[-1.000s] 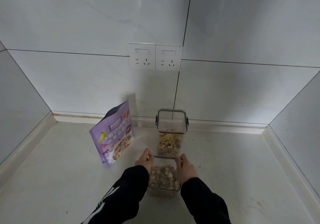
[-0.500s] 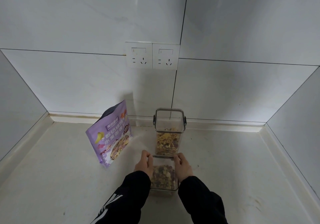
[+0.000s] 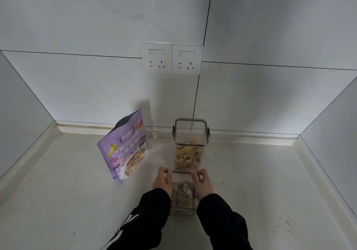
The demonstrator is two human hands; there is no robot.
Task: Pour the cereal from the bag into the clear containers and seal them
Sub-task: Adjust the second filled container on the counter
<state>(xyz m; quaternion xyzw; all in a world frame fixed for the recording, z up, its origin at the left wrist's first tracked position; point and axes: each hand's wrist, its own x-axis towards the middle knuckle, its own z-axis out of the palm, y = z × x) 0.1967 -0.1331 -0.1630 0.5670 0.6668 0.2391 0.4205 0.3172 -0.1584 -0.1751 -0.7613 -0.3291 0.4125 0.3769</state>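
Observation:
A clear container [image 3: 183,193] with cereal in it stands near me on the counter. My left hand [image 3: 162,180] grips its left side near the top and my right hand [image 3: 201,181] grips its right side, fingers curled over the rim. Just behind it stands a second clear container [image 3: 190,145], about half full of cereal, with a grey-rimmed lid and side clasps on top. The purple cereal bag [image 3: 125,147] stands upright to the left, its top open.
The pale counter [image 3: 58,191] is walled by white tiles at the back and on both sides. Two wall sockets [image 3: 172,58] sit above the containers.
My fingers have curled tighter over the near container's top edges. The view has shifted slightly; the bag and far container stay put.

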